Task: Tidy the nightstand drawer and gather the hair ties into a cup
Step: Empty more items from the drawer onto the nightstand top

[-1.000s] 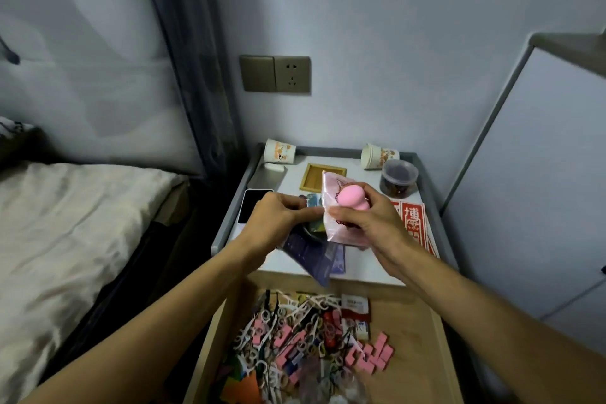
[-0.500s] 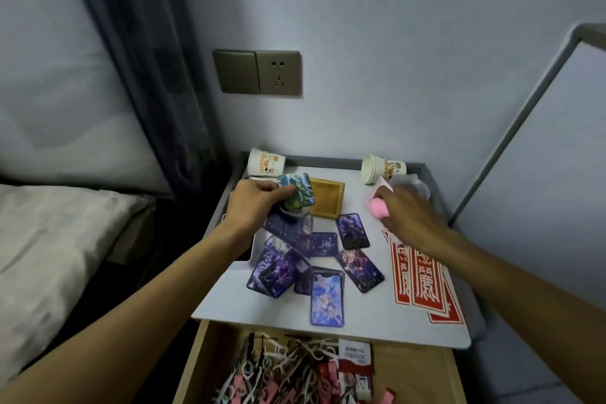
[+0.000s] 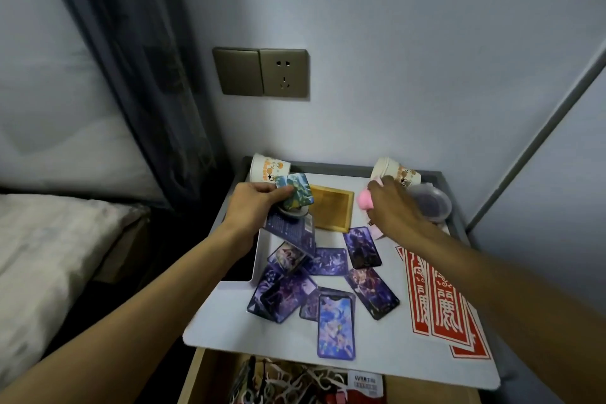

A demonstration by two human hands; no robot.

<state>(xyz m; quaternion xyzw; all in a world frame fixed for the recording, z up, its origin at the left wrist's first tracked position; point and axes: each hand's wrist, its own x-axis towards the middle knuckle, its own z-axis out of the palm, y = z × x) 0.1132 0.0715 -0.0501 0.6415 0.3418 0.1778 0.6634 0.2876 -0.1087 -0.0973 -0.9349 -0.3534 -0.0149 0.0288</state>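
A pale grey-blue wall (image 3: 410, 43) carries a bronze switch-and-socket plate (image 3: 260, 73). A dark curtain (image 3: 137, 59) hangs at the left beside a bed (image 3: 42, 256) with a pale sheet. A white cabinet (image 3: 554, 180) stands at the right.

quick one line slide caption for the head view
Left hand grips a green card, right hand holds a pink object, over a nightstand strewn with purple cards.

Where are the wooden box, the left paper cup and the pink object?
wooden box (image 3: 333, 210): head view, on its inner floor.
left paper cup (image 3: 267, 170): head view, on its printed side wall.
pink object (image 3: 364, 202): head view, on its exposed rounded end.
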